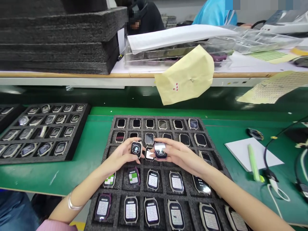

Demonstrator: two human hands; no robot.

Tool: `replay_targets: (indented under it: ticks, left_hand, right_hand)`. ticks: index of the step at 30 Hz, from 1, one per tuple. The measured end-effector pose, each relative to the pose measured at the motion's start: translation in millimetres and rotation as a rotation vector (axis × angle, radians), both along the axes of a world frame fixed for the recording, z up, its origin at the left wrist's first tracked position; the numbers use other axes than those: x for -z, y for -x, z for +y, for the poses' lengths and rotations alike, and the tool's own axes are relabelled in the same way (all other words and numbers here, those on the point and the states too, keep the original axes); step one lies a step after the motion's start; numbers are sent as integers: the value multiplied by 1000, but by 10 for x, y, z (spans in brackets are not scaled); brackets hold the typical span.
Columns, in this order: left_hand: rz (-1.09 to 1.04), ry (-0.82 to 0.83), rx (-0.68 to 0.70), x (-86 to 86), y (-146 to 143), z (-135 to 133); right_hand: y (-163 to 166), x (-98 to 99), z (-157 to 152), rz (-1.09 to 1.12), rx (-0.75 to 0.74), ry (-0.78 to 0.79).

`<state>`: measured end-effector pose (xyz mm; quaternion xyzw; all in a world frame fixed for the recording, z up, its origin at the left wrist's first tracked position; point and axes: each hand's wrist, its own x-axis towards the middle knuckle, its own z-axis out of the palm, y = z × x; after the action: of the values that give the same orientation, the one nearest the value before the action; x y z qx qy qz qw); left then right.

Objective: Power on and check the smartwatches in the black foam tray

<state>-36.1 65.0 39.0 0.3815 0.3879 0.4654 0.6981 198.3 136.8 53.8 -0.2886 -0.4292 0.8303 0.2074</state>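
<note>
My left hand (125, 154) grips a smartwatch case (136, 149) without a strap; its lit screen shows a dark watch face. In my right hand (176, 152) is a second watch case (160, 150), purple-edged, its screen lit with glare across it. Both are held close together above a black foam tray (141, 191). Between them another watch case (149, 154) with a bright screen lies in its slot. Rows of watch cases fill the tray around my hands: dark screens (149, 124) at the back, lit list-like screens (151, 210) at the front.
Another foam tray of watches (60, 148) is on the left. Stacked black foam (53, 41) and clear plastic boxes (178, 53) stand on the shelf above. At right are white paper (238, 152), a green highlighter (253, 162) and cables (269, 175). People sit beyond the shelf.
</note>
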Motion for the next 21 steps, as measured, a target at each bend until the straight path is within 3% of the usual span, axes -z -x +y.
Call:
replay_targets:
  ticks: [11, 21]
  left_hand:
    - [42, -33, -18, 59, -24, -15]
    - [57, -42, -7, 46, -27, -14]
  right_hand:
    - [25, 120, -16, -57, -29, -183]
    - [33, 52, -31, -161, -11, -377]
